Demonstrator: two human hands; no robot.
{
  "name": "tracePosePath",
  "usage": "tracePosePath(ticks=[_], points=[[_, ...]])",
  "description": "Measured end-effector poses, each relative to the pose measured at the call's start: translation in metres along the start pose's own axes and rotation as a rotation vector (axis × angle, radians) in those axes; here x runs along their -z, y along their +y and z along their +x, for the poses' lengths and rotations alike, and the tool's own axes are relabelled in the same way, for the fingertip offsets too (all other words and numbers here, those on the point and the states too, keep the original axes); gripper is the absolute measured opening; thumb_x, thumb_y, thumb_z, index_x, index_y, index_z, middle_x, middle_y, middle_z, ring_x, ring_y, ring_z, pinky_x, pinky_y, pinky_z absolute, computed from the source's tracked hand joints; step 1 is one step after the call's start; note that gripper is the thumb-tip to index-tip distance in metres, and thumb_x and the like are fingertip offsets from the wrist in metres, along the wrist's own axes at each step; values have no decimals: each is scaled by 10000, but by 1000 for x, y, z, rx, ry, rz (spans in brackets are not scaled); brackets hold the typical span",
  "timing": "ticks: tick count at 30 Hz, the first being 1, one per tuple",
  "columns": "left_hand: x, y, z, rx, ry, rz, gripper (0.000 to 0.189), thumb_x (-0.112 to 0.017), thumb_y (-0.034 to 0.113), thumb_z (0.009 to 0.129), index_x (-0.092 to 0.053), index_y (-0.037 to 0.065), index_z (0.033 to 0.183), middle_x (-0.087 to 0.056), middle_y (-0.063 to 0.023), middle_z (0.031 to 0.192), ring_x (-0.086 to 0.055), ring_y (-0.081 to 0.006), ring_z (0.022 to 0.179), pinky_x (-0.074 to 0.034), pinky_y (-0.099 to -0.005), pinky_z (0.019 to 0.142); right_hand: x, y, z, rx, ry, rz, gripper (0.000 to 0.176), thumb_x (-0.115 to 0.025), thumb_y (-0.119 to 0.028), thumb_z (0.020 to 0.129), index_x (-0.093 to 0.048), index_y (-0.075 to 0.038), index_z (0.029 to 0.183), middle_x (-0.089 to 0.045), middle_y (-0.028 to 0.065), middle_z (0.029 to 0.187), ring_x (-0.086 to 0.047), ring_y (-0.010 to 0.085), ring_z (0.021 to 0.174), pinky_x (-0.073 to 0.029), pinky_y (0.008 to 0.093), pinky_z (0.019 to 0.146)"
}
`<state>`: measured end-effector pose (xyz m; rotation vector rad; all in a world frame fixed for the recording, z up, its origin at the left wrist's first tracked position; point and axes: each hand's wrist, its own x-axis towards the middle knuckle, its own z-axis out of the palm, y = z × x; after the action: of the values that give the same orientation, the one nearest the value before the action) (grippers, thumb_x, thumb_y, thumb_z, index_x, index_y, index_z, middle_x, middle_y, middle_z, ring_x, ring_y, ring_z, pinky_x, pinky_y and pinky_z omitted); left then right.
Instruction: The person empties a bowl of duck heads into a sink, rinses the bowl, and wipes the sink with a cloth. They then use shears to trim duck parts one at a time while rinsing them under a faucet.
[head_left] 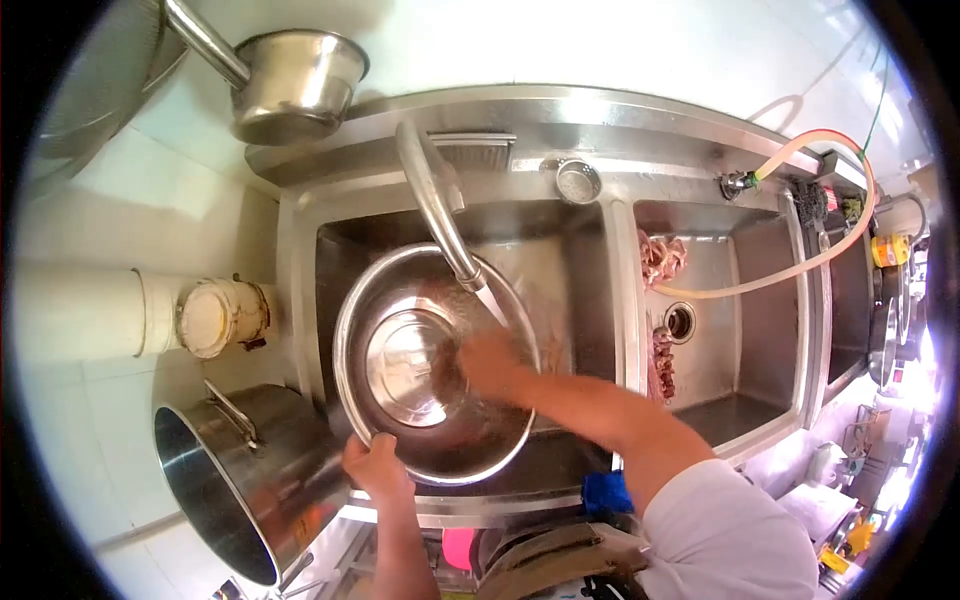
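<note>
glossy steel bowl (420, 400), brushed metal sink (620, 300)

Stainless double sink unit (650, 150) set against a white tiled wall (600, 40). Right basin (760, 340): drain (680, 320) near its left wall, cream hose (800, 265) looping in from the back rim. White capped pipe (90, 310) left of the unit. Large steel pot (230, 470) at front-left corner, saucepan (295, 85) beyond back-left corner. Light strong; right edge overexposed.
</note>
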<state>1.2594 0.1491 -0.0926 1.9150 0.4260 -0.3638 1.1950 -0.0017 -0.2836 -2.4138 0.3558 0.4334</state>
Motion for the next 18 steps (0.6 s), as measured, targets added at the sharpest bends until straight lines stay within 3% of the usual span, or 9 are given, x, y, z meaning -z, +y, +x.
tracePosePath(ticks=[3, 6, 8, 9, 11, 13, 14, 16, 18], points=[[-1, -48, 27, -1, -87, -251, 126, -497, -54, 674, -580, -16, 761, -544, -2, 716, -479, -92, 615, -387, -237, 557, 3, -79, -2, 36, 42, 541, 212, -559, -138, 810, -612, -50, 995, -616, 228, 984, -615, 383, 917, -491, 455, 772], [-8, -56, 34, 30, -140, -222, 119, -495, -56, 667, -570, -14, 749, -552, -10, 715, -481, -98, 615, -392, -248, 558, 11, -87, 12, 284, 180, 315, 245, -586, -258, 832, -631, -96, 1009, -649, 179, 895, -630, 368, 831, -499, 454, 730], [-2, -55, 33, 64, -163, -203, 118, -494, -60, 660, -564, -15, 744, -563, -15, 716, -490, -101, 611, -390, -253, 555, 0, -46, 9, 45, 465, 428, 258, -579, -291, 835, -629, -84, 980, -645, 156, 888, -634, 344, 785, -503, 450, 697], [4, -60, 34, 83, -165, -222, 119, -495, -61, 659, -565, -15, 744, -564, -15, 715, -491, -101, 608, -389, -254, 553, 33, -28, -10, -82, 400, 12, 244, -612, -252, 814, -622, -58, 961, -633, 150, 854, -628, 337, 737, -507, 433, 680], [30, -75, 44, -4, -205, 48, 151, -496, -64, 649, -581, -22, 767, -580, -20, 730, -515, -109, 623, -389, -244, 558, 37, 30, -52, -173, 629, -85, 399, -643, -248, 781, -567, -10, 1093, -608, 196, 890, -609, 356, 835, -494, 432, 767], [38, -71, 32, 119, -103, -154, 202, -492, -61, 634, -601, -28, 801, -578, -17, 724, -501, -104, 622, -382, -235, 562, 31, 54, -95, -332, 816, -128, 475, -655, -234, 768, -536, 19, 1153, -602, 219, 915, -597, 378, 897, -484, 441, 827], [42, -65, 26, 136, -89, -167, 220, -494, -59, 628, -608, -29, 814, -580, -17, 724, -499, -102, 620, -381, -233, 563, 9, 66, -108, -356, 893, -28, 480, -677, -196, 747, -540, 39, 1143, -603, 218, 892, -592, 388, 875, -483, 446, 829], [52, -70, 24, 135, -115, -215, 220, -495, -49, 637, -615, -22, 820, -581, -19, 725, -496, -103, 615, -384, -235, 564, -21, 63, -127, -517, 582, 582, 429, -671, -168, 779, -548, 39, 1133, -628, 188, 962, -611, 340, 906, -492, 433, 823], [55, -67, 24, 82, -123, -183, 212, -499, -32, 656, -617, -18, 832, -582, -22, 731, -496, -105, 617, -389, -242, 566, -18, 40, -131, -762, 361, 1683, 384, -665, -137, 805, -555, 41, 1127, -631, 155, 1029, -614, 273, 931, -504, 418, 791]])
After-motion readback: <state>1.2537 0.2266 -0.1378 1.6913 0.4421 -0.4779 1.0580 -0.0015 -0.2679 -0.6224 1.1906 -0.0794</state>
